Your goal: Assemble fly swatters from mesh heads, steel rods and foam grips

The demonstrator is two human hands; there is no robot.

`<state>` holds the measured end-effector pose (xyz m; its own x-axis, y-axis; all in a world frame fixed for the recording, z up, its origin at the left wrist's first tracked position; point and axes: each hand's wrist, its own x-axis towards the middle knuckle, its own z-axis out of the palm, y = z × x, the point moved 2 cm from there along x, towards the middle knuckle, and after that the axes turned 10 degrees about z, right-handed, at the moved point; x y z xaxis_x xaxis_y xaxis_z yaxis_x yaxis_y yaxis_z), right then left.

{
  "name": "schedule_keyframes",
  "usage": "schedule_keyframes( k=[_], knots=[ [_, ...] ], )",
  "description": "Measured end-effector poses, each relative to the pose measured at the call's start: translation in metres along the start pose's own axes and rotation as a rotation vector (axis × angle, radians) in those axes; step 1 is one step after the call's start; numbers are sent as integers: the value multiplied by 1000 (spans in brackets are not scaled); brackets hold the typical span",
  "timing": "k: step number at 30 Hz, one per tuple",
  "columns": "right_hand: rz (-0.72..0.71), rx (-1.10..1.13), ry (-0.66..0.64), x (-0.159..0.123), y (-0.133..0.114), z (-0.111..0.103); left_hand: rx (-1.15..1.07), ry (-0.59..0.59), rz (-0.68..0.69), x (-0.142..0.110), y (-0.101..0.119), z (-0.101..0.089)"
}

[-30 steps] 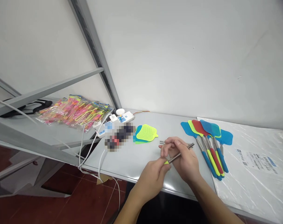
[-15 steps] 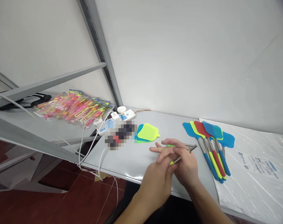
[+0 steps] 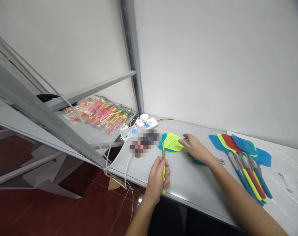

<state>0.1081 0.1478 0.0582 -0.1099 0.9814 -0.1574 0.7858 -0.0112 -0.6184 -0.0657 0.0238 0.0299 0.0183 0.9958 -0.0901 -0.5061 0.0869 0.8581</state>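
Observation:
My left hand (image 3: 157, 178) is wrapped round the yellow-green grip of a fly swatter handle (image 3: 163, 152), whose metal rod points up. My right hand (image 3: 196, 149) reaches to the right edge of a yellow-green mesh swatter head (image 3: 173, 141), thumb and fingers apart about its narrow end. I cannot tell whether they press on it. Blue and green heads lie beneath that one. Loose handles with metal rods (image 3: 221, 161) are partly hidden under my right wrist. Farther right, several whole fly swatters (image 3: 249, 177) with blue, yellow-green and red grips lie in a fanned pile.
Behind the heads are a power strip (image 3: 152, 123) with plugs and white cables, and a blurred-out item (image 3: 145, 143). Bagged colourful items (image 3: 102, 113) lie on the left shelf beyond a metal post (image 3: 130, 49). White packaging (image 3: 284, 160) covers the table's right end.
My hands have parted. My left hand now holds the handle upright at the left, and my right hand has gone over to the mesh heads. The view has swung left.

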Motion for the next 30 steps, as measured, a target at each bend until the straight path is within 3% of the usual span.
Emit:
schedule_keyframes(
  k=[4,7,16,23,26,30],
  knots=[
    [93,-174,39,49,-2,8,-14,29,-2,11,-8,-5],
    [137,-254,11,68,-7,16,-18,11,-15,19,-17,-3],
    [185,-248,-19,76,-14,20,49,-154,-102,33,-23,10],
    [33,120,-52,32,-26,-24,204,-136,-53,25,-19,16],
    [28,328,87,-2,-16,-48,396,-146,51,16,-9,28],
    [67,934,372,-47,8,-68,596,-192,146,-2,1,58]
  ],
)
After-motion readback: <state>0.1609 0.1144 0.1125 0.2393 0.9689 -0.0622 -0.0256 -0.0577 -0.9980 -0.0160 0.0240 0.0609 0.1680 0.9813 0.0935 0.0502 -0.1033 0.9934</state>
